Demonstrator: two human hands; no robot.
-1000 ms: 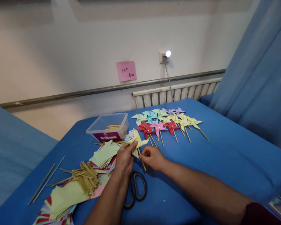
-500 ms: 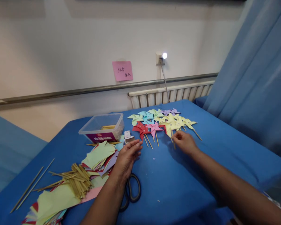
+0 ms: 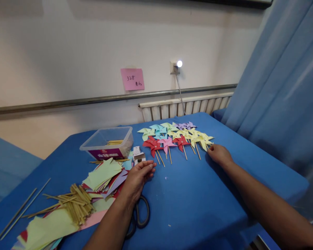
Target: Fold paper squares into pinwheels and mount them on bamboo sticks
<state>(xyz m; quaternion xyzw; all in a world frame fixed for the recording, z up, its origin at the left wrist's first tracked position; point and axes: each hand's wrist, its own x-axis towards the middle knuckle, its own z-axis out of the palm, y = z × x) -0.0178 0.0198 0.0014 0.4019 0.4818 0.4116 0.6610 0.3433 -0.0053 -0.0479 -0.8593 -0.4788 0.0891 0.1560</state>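
Note:
My right hand [image 3: 219,153] reaches to the right end of a row of paper pinwheels [image 3: 169,137] lying on the blue table [image 3: 198,194]. Its fingers are curled at the stick of the last yellow pinwheel [image 3: 203,140]. My left hand [image 3: 138,175] hovers low over the table with its fingers stretched out and nothing in it, beside a pile of cut coloured paper [image 3: 104,172]. Black scissors [image 3: 142,217] lie partly under my left forearm.
A clear plastic box [image 3: 106,142] with a few sticks stands behind the paper. A small white box [image 3: 138,153] sits beside it. Several short wooden sticks [image 3: 77,205] lie heaped at the left, with two long sticks [image 3: 18,211] further left. A blue curtain [image 3: 276,86] hangs at the right.
Both hands held a yellow pinwheel near the paper pile. My right hand carried it to the right end of the row; my left hand let go and opened.

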